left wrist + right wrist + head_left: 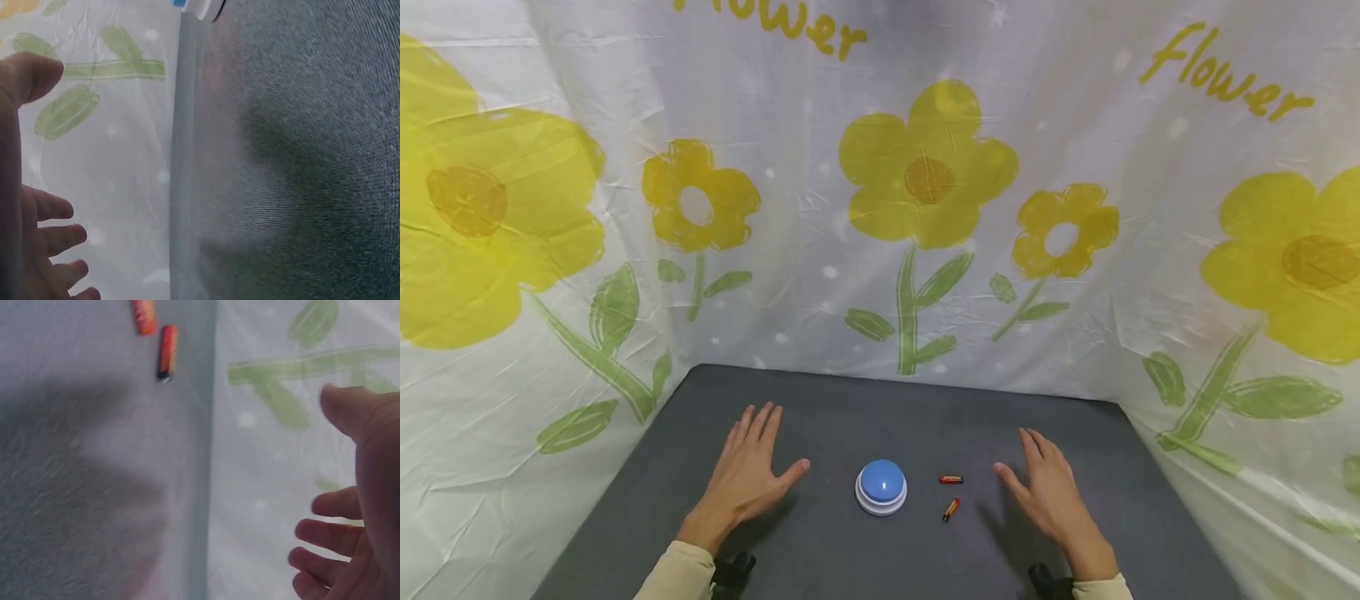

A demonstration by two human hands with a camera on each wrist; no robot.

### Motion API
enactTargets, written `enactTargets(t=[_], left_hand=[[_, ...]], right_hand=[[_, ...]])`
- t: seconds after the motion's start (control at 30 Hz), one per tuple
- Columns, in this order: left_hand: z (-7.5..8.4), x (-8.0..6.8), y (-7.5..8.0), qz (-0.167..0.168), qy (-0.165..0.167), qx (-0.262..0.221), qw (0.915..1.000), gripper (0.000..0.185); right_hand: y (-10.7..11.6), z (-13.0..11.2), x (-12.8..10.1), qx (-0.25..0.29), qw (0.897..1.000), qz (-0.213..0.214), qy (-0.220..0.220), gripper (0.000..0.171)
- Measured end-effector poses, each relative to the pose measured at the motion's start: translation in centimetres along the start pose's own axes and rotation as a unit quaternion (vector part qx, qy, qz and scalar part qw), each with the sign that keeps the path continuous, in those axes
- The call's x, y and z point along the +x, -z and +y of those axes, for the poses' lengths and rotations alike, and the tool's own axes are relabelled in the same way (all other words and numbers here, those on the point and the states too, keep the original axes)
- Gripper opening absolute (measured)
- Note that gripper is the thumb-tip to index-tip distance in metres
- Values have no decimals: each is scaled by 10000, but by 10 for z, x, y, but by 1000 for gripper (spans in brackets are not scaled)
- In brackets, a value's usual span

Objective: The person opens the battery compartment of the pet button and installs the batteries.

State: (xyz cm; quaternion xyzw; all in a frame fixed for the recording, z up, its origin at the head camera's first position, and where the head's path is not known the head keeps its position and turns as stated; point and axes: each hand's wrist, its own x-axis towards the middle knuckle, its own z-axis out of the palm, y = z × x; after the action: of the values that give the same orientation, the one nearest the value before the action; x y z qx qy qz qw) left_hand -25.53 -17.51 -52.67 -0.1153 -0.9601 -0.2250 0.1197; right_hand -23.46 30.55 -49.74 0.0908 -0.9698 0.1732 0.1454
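A round blue push button [882,481] on a white base sits on the dark table between my two hands. Right of it lie two small red-and-black batteries: one battery [951,479] points sideways, and the nearer battery [951,509] lies at a slant. My left hand [747,475] hovers over the table left of the button, fingers extended and thumb spread, holding nothing. On the other side my right hand [1047,492] is held over the table to the right of the batteries, also empty with its thumb apart. Both batteries [167,353] show in the right wrist view.
The dark grey table [820,417] is bounded at the back and sides by a white curtain [790,292] printed with yellow flowers. Dark straps [732,572] sit at the wrists, below light sleeves.
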Motion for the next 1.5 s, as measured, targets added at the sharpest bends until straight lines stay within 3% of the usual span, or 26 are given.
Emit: enactTargets(t=[0.33,0.63,1.0,1.3,1.5], left_hand=[[16,2,7,-69,-323,-438,9985,108],[35,7,1,-357,-446,-831,9949,104],[49,10,-26,-735,-625,-1195,9881,97],[58,9,-48,-934,-850,-1579,9793,98],[62,6,-61,-1032,-951,-1625,9767,93]], right_hand=[[16,-33,7,364,9980,-188,475,81],[4,-58,17,648,9941,-551,675,76],[-29,-79,24,962,9866,-910,953,76],[-61,-87,22,779,9793,-590,1771,68],[-74,-94,20,861,9776,-798,1747,64]])
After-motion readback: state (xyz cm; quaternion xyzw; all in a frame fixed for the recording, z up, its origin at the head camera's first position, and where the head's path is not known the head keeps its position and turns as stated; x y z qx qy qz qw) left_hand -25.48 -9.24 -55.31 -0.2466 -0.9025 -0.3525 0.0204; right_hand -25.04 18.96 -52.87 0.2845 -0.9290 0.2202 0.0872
